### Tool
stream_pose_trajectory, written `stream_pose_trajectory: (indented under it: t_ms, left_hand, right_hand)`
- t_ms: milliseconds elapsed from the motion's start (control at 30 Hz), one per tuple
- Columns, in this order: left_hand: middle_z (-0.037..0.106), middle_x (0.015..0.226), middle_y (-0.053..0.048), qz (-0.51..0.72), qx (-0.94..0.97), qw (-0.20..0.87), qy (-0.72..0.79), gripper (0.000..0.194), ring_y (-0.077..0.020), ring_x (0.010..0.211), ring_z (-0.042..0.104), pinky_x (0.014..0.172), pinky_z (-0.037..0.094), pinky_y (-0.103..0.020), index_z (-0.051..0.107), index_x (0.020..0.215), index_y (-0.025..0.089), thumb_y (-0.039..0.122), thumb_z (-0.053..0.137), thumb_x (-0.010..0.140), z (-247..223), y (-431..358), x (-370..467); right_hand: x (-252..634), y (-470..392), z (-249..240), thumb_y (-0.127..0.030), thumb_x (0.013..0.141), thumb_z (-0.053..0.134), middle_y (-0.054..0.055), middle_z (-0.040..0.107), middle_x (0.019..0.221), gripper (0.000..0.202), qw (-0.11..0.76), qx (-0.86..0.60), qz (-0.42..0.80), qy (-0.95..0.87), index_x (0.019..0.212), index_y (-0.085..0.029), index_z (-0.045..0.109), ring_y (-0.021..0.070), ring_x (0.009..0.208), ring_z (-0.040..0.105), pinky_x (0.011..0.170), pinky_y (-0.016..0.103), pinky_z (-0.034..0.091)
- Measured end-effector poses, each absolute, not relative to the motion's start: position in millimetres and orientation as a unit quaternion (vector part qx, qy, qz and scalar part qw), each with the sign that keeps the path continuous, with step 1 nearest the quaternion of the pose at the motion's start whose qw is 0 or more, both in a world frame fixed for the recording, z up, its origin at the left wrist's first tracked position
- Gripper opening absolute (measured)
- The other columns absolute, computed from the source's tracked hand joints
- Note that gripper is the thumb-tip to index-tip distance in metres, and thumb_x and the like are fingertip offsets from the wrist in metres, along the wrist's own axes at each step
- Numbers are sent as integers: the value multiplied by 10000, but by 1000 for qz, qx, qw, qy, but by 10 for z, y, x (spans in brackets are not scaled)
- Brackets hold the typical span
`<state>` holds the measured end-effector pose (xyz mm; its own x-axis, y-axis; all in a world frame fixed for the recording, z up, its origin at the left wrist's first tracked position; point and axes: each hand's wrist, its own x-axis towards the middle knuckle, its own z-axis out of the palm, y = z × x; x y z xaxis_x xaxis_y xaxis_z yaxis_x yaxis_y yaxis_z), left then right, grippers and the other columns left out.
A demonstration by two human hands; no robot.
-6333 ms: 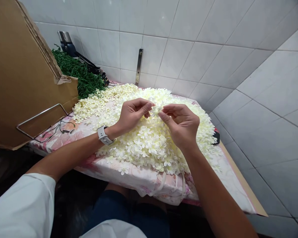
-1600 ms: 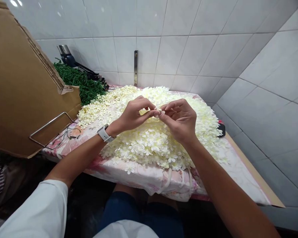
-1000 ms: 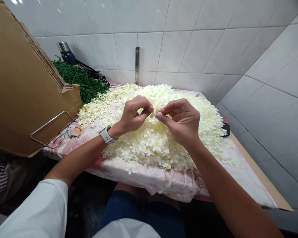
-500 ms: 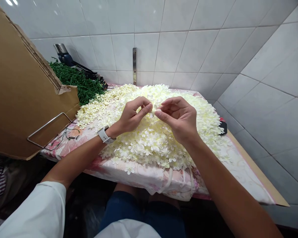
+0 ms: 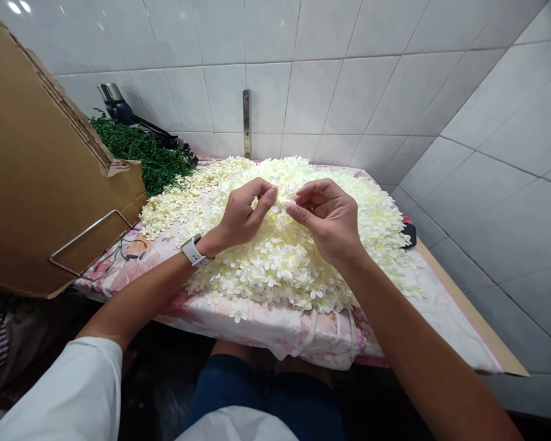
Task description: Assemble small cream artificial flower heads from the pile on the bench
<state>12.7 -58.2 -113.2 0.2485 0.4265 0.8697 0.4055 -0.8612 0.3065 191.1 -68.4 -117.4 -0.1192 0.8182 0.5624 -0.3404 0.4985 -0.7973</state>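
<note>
Over a big heap of cream-white artificial flowers (image 5: 275,269), both hands meet with their fingertips close together. My left hand (image 5: 248,211), below a white wristwatch (image 5: 193,250), is closed in a pinch between thumb and forefinger. A pale artificial flower (image 5: 279,202) shows between the two hands, hard to tell apart from the heap behind it. My right hand (image 5: 328,214) pinches at the flower's other side with thumb and forefinger, its remaining fingers curled. One loose flower (image 5: 238,313) lies at the table's front edge.
Smaller cream blossoms (image 5: 165,211) spread to the left, beside a tangle of green plastic stems (image 5: 142,147). A cardboard box (image 5: 50,165) and a metal wire frame (image 5: 87,233) stand at the left. A dark object (image 5: 409,235) lies at the right. The floral tablecloth (image 5: 257,320) hangs over the front.
The hands stay nearly in place, with small finger movements at the flower. The whole view has shifted slightly.
</note>
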Motion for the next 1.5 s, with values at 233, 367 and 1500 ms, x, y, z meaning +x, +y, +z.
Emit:
stream_pose_trajectory:
  t_ms: [233,367,1500]
  left_hand:
    - [546,721,5,600,746,0,288,288,-100,664,528,642,441,-269,522,801,198,355,494,1041,-1135,-490,75]
    - [543,714,20,638,706,94,294,342,-82,642,563,624,481,-238,533,820,206,488,532,1014,-1095,-371,-18]
    - [723,734,-4,740,523,275,320,316,-51,602,563,589,501,-186,752,717,210,425,956,607,-1049,47,-383]
  right_hand:
    - [1935,-664,-1163,-370,594,990,-44,666,764,402,638,-210,448,-590,831,-245,690,98,724,643,676,212,585]
    - [1950,-660,-1148,-281,646,963,-48,675,758,322,660,-205,444,-570,831,-247,702,85,718,641,685,195,572]
    - [1949,-654,-1172,-234,711,885,-27,672,815,253,657,-238,405,-590,874,-250,692,117,783,643,702,243,573]
